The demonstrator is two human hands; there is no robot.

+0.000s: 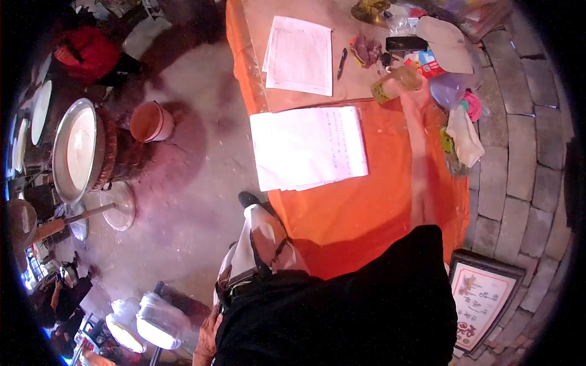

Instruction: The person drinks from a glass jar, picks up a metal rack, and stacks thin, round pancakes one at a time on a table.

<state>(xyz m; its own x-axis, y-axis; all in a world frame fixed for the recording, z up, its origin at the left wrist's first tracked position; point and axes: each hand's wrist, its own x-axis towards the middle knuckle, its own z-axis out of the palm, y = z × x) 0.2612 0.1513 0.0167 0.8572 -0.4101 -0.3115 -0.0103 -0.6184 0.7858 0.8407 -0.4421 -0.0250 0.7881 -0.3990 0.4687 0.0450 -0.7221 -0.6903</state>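
My right arm stretches over the orange-covered table. At its end, my right hand is closed around a see-through jar that lies tilted in view, with something yellow-green at its bottom. An open notebook with handwriting on its right part lies left of that arm. Behind it are printed sheets and a black pen. Down by my left hip is my left hand, partly cut off by the frame edge; its fingers are not clear.
A cap, a crumpled purple bag, a black case and a white cloth crowd the table's right side. A framed sign leans by the brick wall. Leftward stand a bucket, a large basin and other people.
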